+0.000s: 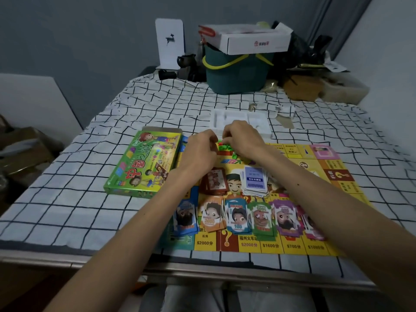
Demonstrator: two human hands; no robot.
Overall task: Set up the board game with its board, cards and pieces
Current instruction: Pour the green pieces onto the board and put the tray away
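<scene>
Both hands meet just above the middle of the frame, close together with knuckles up and fingers curled. The left hand (pixel 199 150) and the right hand (pixel 242 138) bunch their fingertips over a small heap of green and red pieces (pixel 225 147) on the far part of the board. Whether either hand actually pinches a piece cannot be told, as the fingers hide it. The board (pixel 319 163) lies flat and open, filling the centre and right of the frame. Below the hands, between the forearms, two decks rest on it: a brown deck (pixel 213 181) to the left and a pale blue deck (pixel 255 181) to the right, the latter somewhat fanned. Nearer the bottom edge of the board a row of play-money stacks (pixel 237 218) runs side by side, blue, orange, blue, green, purple and pink. Left of the board, touching its edge, lies the green game box (pixel 144 163). Just above the hands sits a white plastic tray (pixel 238 120). All rest on a black-and-white checked cloth (pixel 90 199). At the upper centre stands a teal basket (pixel 236 73) with a white carton (pixel 254 39) on top.
</scene>
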